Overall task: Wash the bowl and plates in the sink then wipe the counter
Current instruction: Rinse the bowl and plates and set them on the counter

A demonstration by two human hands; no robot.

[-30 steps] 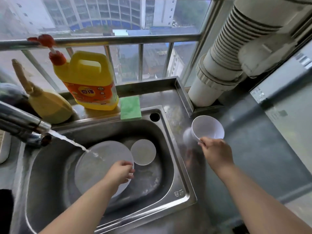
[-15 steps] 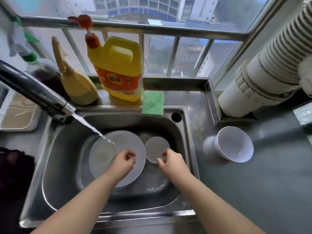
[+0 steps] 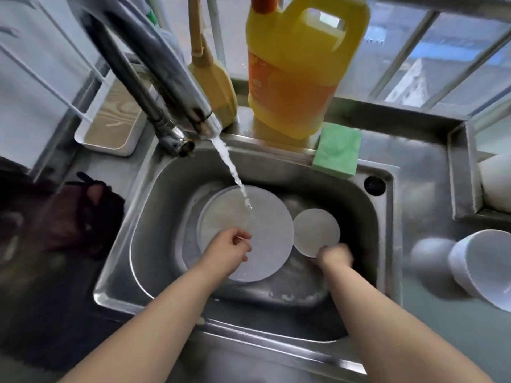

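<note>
Both hands in sink [image 3: 154,194], tap running.
L hand [image 3: 228,248] curled, grips large plate [image 3: 265,233]; R hand [image 3: 334,255] blurred, pinches small plate [image 3: 315,230] edge.

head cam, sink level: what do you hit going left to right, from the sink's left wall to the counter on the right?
left hand → large plate → small plate → sink right rim → white bowl on the counter. The right hand overlaps the small plate's near edge, so it is left out.
</note>
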